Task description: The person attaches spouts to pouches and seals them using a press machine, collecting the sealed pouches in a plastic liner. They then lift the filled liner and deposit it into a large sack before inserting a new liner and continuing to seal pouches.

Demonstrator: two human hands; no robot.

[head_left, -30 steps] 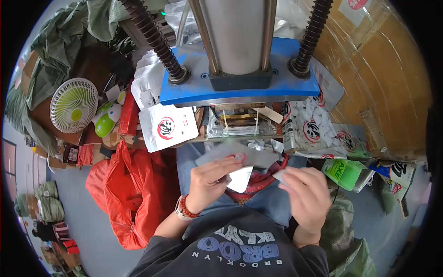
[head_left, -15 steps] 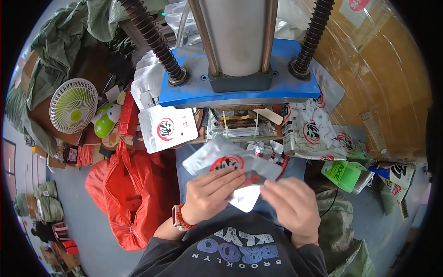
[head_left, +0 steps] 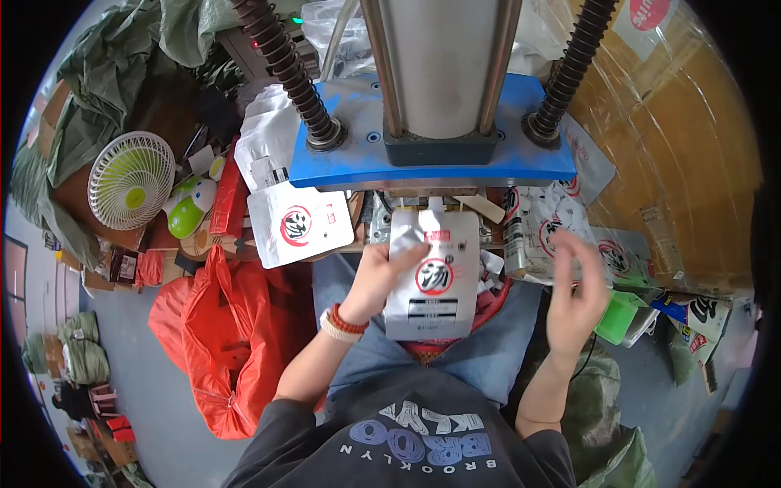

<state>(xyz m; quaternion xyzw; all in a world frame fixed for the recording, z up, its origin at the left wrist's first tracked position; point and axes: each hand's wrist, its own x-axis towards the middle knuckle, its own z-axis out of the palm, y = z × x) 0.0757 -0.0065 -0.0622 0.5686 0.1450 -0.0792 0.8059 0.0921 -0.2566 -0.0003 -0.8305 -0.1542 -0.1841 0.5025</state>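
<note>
My left hand (head_left: 376, 281) grips the left edge of a silver foil pouch (head_left: 431, 325) printed with a red circle and black lettering, its thumb across the front. The pouch is upright to my view, its top end at the press bed beneath the blue press plate (head_left: 431, 175). My right hand (head_left: 579, 297) is raised off to the right, fingers apart, with nothing visible in it. Just beyond it lies a printed pouch (head_left: 529, 252) with small white pieces (head_left: 561, 207) heaped on it.
Another printed pouch (head_left: 299, 226) lies left of the press, near a stack of silver pouches (head_left: 264, 138). A small fan (head_left: 131, 180) stands at the left. Below it hangs a red bag (head_left: 220, 333). A large carton (head_left: 675, 163) and a green container (head_left: 617, 317) are at the right.
The pouch was tilted at my chest between both hands; now it is straightened and pushed forward to the press by my left hand. My right hand has let go and moved right and forward.
</note>
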